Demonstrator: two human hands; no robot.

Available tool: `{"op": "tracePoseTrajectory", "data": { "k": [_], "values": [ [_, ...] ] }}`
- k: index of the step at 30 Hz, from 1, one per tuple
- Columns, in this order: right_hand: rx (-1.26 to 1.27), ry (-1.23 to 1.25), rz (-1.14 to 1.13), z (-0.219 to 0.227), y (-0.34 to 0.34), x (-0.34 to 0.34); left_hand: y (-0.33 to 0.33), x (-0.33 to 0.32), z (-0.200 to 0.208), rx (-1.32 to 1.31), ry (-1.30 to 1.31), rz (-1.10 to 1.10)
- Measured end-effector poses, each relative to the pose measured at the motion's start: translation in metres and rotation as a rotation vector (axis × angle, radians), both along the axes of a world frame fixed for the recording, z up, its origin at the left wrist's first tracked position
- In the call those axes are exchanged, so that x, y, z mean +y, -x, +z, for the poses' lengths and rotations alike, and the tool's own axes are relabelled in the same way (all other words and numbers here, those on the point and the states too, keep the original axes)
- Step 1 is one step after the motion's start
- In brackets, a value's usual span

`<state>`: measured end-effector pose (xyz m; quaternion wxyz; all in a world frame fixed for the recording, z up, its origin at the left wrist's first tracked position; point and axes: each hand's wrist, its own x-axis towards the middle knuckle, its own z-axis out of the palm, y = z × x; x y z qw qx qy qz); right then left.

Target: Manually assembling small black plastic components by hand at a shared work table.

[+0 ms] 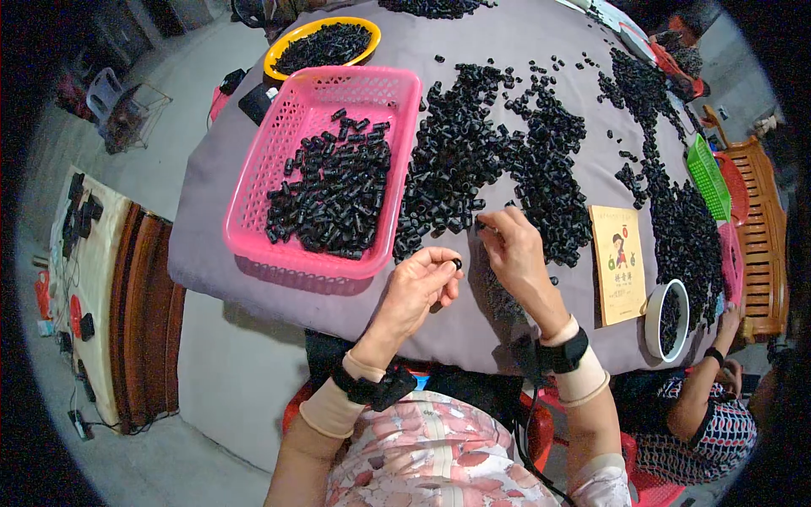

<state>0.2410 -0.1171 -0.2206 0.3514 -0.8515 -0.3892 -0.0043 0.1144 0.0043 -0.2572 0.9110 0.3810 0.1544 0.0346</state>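
Observation:
My left hand is closed near the table's front edge, with a small black cylindrical part pinched between thumb and forefinger. Just right of it, my right hand reaches to the near edge of a wide pile of small black parts. Its fingers are pinched together, and a small dark piece shows at their tips, partly hidden. To the left of my hands stands a pink plastic basket, its bottom largely covered by longer black cylindrical pieces.
A yellow basin of black pieces stands at the far left. Right of my hands lie a yellow booklet and a white bowl with black parts. Another person's arm rests at the right edge, near green and pink baskets.

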Motion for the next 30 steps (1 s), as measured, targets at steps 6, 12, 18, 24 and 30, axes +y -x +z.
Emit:
{"op": "tracePoseTrajectory", "data": {
  "k": [6, 12, 18, 24, 30],
  "values": [
    [-0.158, 0.22, 0.029, -0.006, -0.015, 0.009, 0.001, 0.001, 0.001, -0.005, 0.04, -0.012],
    [-0.115, 0.267, 0.052, -0.002, -0.01, 0.009, 0.0, 0.001, -0.001, -0.008, 0.026, -0.009],
    [0.093, -0.066, 0.123, 0.006, 0.0, -0.004, 0.001, 0.0, 0.001, -0.001, 0.006, 0.003],
    [0.448, -0.136, 0.126, 0.012, 0.015, -0.016, 0.003, 0.0, 0.0, -0.024, 0.023, -0.013],
    [0.804, -0.369, 0.078, 0.004, 0.032, -0.017, 0.002, -0.002, 0.001, 0.006, 0.003, 0.015]
  ]
}}
